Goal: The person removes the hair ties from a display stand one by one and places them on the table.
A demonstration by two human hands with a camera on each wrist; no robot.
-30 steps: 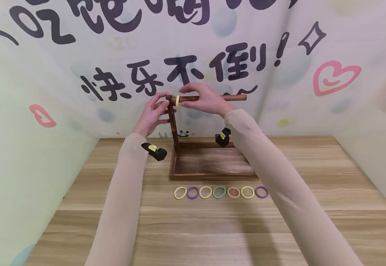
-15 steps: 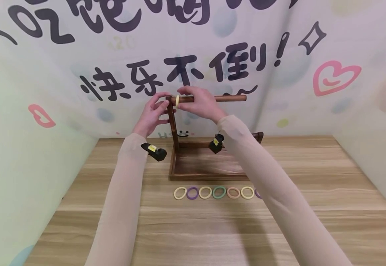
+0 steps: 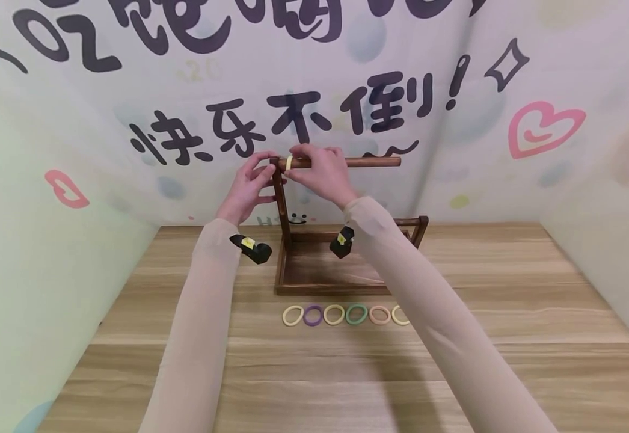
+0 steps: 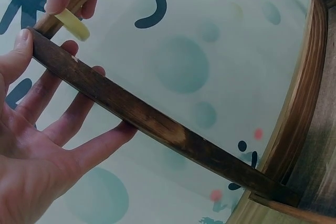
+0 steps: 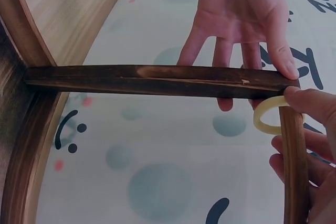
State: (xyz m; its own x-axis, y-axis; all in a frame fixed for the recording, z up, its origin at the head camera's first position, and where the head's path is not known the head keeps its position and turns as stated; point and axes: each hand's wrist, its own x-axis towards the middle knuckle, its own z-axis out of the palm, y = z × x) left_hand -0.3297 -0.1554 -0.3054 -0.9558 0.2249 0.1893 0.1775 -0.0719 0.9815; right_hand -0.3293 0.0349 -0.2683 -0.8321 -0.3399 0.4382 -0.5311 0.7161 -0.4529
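A dark wooden stand has an upright post (image 3: 282, 204) and a round bar (image 3: 374, 162) reaching right from its top. My left hand (image 3: 243, 191) holds the top of the post, thumb on the near side and fingers behind it. Around the bar, close to the post, hangs a pale yellow hair tie (image 5: 261, 115). My right hand (image 3: 322, 174) pinches it at the bar, with the thumb at the tie in the right wrist view. Its other fingers lie behind the bar. In the left wrist view the tie (image 4: 76, 26) dangles below the right fingertips.
The stand's tray base (image 3: 336, 290) rests on the wood-grain table, with a lower rail (image 3: 408, 222) at its right. In front lies a row of several hair ties, among them a purple one (image 3: 305, 315) and a green one (image 3: 349, 315). My right sleeve (image 3: 428, 307) covers the row's right end.
My right hand and forearm have shifted left, with the fingers closer to the post. The sleeve now hides the purple hair tie at the row's right end. My left hand has stayed put.
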